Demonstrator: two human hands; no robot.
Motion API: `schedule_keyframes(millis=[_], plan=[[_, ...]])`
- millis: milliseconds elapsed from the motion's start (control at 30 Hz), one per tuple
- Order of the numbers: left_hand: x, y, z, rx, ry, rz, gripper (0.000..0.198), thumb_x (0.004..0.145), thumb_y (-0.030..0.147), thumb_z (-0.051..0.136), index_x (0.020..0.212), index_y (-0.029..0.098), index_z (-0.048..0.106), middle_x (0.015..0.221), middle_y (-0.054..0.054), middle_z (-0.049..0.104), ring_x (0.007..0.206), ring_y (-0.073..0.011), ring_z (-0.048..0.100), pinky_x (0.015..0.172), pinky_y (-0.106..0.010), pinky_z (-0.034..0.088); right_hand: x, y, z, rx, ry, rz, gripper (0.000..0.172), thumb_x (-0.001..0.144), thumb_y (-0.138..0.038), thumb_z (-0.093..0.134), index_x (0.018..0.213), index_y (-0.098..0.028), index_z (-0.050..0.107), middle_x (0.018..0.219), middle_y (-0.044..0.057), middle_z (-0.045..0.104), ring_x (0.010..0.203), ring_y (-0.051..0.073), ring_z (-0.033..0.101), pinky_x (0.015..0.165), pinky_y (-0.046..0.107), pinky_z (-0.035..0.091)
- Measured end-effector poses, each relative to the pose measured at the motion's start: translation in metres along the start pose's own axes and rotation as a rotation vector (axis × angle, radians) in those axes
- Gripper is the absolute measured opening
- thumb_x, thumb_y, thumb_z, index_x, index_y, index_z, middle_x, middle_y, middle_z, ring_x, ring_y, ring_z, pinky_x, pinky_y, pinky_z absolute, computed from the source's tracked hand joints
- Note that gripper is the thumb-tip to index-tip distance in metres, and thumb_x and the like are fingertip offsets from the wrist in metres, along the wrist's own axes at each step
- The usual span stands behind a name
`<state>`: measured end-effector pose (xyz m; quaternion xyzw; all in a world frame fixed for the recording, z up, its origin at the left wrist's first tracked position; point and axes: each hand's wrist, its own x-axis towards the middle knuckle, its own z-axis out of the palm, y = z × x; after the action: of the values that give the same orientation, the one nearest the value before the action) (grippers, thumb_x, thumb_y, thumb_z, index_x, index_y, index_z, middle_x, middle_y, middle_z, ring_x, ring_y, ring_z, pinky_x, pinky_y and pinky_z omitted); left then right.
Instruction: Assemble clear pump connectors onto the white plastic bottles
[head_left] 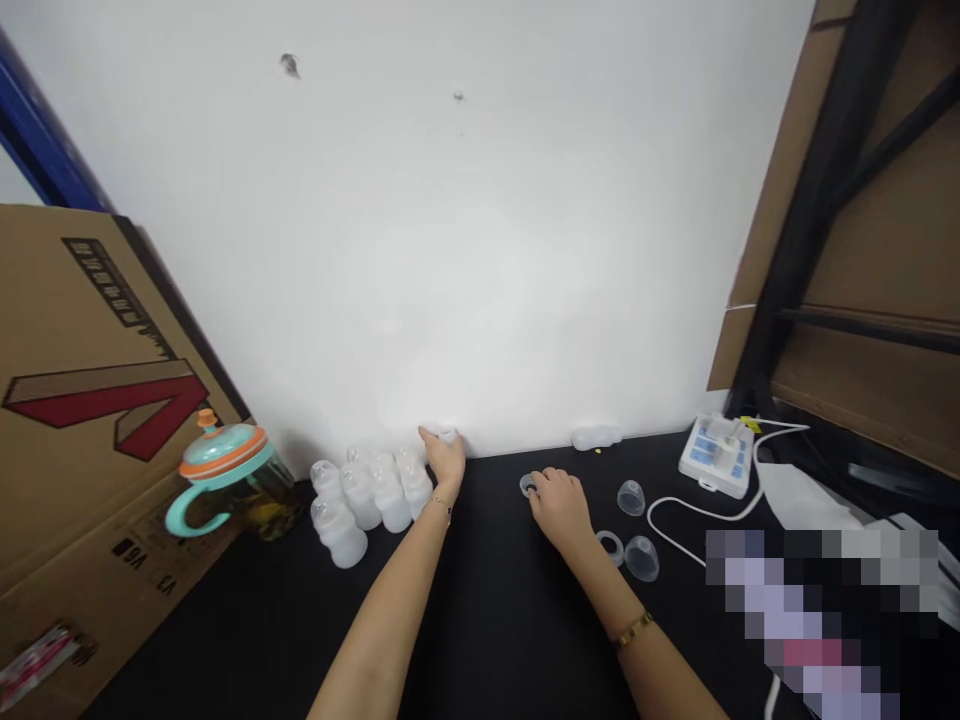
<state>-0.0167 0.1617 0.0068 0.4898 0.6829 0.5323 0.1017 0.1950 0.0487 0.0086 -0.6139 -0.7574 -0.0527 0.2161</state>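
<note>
My left hand (448, 460) is by the foot of the white wall, fingers curled round a whitish baby bottle (448, 436) that is mostly hidden. Just left of it, several milky baby bottles (343, 540) with clear domed caps stand upright in a cluster. My right hand (559, 503) is low over the black tabletop, its fingertips closed on the edge of a translucent bottle collar ring (526, 486). Beside my right wrist lie another collar ring (610, 547) and a clear domed cap (642, 558). A second domed cap (631, 498) lies a little farther back.
A whitish bottle (596, 437) lies against the wall. To the right are a power strip (716, 455), its white cable (675, 508) and white sheets (810, 497). A teal-handled jug (225, 470) and a large cardboard box (75, 400) stand left.
</note>
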Motion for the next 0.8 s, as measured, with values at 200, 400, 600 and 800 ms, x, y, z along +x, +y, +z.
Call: schedule_keyframes(millis=[200,400,600,800], plan=[[-0.04,0.008,-0.006,-0.028,-0.066,-0.011,0.086,0.088,0.028,0.068,0.157,0.011,0.02,0.147,-0.023,0.053,0.137,-0.0331,0.052,0.113,-0.043,0.041,-0.001,-0.001,-0.003,0.008,-0.046,0.003,0.015,0.097,-0.021,0.059,0.105,-0.019,0.072,0.105,0.01,0.071,0.103,0.026,0.062,0.084,0.034,0.035],[-0.089,0.01,-0.026,-0.079,-0.24,0.119,0.084,0.088,0.038,0.065,0.158,0.018,0.022,0.128,-0.012,0.065,0.123,-0.03,0.062,0.107,-0.043,0.044,-0.003,-0.004,-0.006,0.011,-0.114,0.009,0.02,0.097,-0.022,0.058,0.111,-0.02,0.072,0.109,0.011,0.072,0.107,0.026,0.063,0.086,0.033,0.038],[-0.102,0.007,-0.045,-0.104,-0.283,0.15,0.086,0.089,0.045,0.063,0.159,0.017,0.021,0.132,-0.015,0.062,0.126,-0.0316,0.059,0.109,-0.048,0.043,-0.001,0.01,-0.018,0.017,-0.08,0.066,0.027,0.099,-0.027,0.057,0.121,-0.02,0.07,0.117,0.011,0.071,0.112,0.027,0.063,0.091,0.034,0.04],[-0.107,0.004,-0.055,-0.122,-0.248,0.213,0.088,0.092,0.054,0.06,0.16,0.02,0.018,0.137,-0.016,0.058,0.131,-0.0328,0.056,0.11,-0.053,0.044,0.003,0.05,-0.049,-0.053,0.049,0.314,0.033,0.101,-0.029,0.053,0.129,-0.019,0.067,0.131,0.014,0.066,0.122,0.029,0.059,0.096,0.038,0.043]])
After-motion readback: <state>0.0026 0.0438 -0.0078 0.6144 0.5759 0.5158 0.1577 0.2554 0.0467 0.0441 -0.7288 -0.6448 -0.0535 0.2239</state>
